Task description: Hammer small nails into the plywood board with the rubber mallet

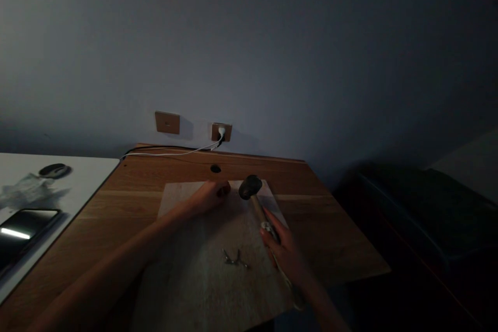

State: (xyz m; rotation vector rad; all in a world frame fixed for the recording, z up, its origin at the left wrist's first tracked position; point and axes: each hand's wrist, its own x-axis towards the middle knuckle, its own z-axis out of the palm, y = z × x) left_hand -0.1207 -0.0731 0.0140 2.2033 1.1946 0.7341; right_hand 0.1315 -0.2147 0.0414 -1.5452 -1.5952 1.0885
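My right hand [280, 243] is wrapped round the wooden handle of a hammer [251, 187]. Its thick, dark head is raised over the far right part of a pale wooden board [190, 275]. Just left of the hammer head, my left hand [213, 194] is near the board's far edge with its fingers curled together. Whatever those fingers may pinch is too small and dark to make out. Nearer to me, a small pile of metal nails or screws [235, 258] lies on the board between my forearms.
The board lies on a brown wooden table [334, 218] against a wall. Cables [175, 153] run along its back edge to a wall socket [221, 132]. On a white table [93, 171] at left are a dark-screened device [27, 231], crumpled plastic [31, 192] and a mouse [55, 170].
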